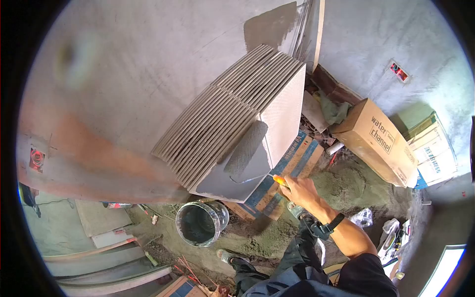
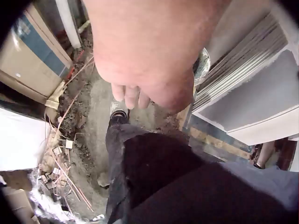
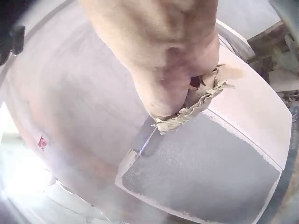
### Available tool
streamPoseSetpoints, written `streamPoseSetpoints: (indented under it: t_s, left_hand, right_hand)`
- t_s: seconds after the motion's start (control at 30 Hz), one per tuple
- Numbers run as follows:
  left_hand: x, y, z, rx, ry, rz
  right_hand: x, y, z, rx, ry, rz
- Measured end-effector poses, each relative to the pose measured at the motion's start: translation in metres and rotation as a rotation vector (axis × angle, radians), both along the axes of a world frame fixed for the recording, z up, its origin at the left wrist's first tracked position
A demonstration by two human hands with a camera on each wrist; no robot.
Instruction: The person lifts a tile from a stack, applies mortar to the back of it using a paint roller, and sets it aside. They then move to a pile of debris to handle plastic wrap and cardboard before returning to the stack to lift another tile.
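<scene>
The right hand (image 1: 302,193) is curled round the yellow-orange handle (image 1: 280,181) of a tool, its thin blade (image 1: 252,178) pointing to 9 o'clock over a grey coat (image 1: 210,182); I cannot tell whether the blade touches it. The left hand (image 2: 145,77), seen only in the left wrist view, hangs with its fingers loosely bent, nothing visible in it.

At 10 to 11 o'clock from the right hand, slabs (image 1: 217,123) stand on edge in a tight row, the grey coat lying on their front face inside a pale border. Under them, flattened blue-striped cardboard (image 1: 303,154) shows at 12 o'clock. A bucket (image 1: 178,225) sits just past 8 o'clock. Farther out, a "water channel" carton (image 1: 371,136) leans at 2 o'clock, and a red wall box (image 1: 399,72) shows at 1 o'clock.
</scene>
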State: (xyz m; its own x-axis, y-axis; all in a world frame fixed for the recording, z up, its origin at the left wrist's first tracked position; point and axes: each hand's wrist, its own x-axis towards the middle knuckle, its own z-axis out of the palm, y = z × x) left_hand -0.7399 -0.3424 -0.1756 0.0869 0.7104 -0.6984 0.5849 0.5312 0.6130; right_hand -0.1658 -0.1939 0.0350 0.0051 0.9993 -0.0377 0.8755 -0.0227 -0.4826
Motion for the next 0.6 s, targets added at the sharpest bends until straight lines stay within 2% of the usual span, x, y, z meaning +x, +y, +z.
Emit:
streamPoseSetpoints:
  t_s: [0.1,0.17,0.2,0.37,0.5,0.6]
  left_hand:
    - [0.019,0.006,0.005,0.042,-0.013,-0.030]
    - [0.033,0.004,0.005,0.066,-0.023,-0.043]
    - [0.043,0.003,0.008,0.076,-0.027,-0.048]
    - [0.090,0.013,0.001,0.133,-0.035,-0.094]
    - [0.118,0.040,-0.017,0.177,-0.018,-0.158]
    - [0.106,0.009,-0.027,0.146,0.013,-0.165]
  right_hand:
    - [0.011,-0.028,0.003,0.027,-0.025,0.030]
    - [0.019,-0.046,0.025,-0.279,0.012,0.046]
    - [0.024,-0.055,0.024,-0.352,0.072,0.040]
    - [0.043,-0.082,-0.017,-0.347,0.134,0.191]
    - [0.040,-0.076,-0.054,-0.490,0.252,0.300]
    - [0.030,-0.068,-0.080,-0.554,0.300,0.403]
